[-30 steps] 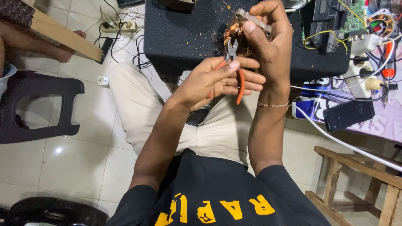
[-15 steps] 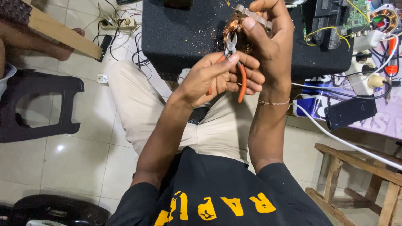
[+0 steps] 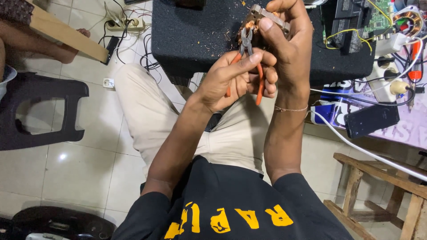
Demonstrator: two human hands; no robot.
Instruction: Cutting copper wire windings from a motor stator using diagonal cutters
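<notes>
My left hand (image 3: 235, 78) grips small pliers (image 3: 260, 86) by their orange handles. The jaws point up into a bundle of copper wire. My right hand (image 3: 289, 49) holds a small metal motor part with copper windings (image 3: 257, 10) above a black cloth-covered table (image 3: 191, 35). The pliers' tips touch the windings just under the metal frame. Both hands are raised in front of my chest, close together, with my right fingers partly hiding the part.
Copper scraps lie on the black cloth. Circuit boards, wires and plugs crowd the table's right side, beside a dark phone (image 3: 371, 120). A black plastic stool (image 3: 40, 111) stands at left, a wooden stool (image 3: 378, 178) at right. Another person's leg (image 3: 31, 40) rests at top left.
Both hands have drifted slightly up and toward the table. The pliers stay at the copper windings and both grips are the same.
</notes>
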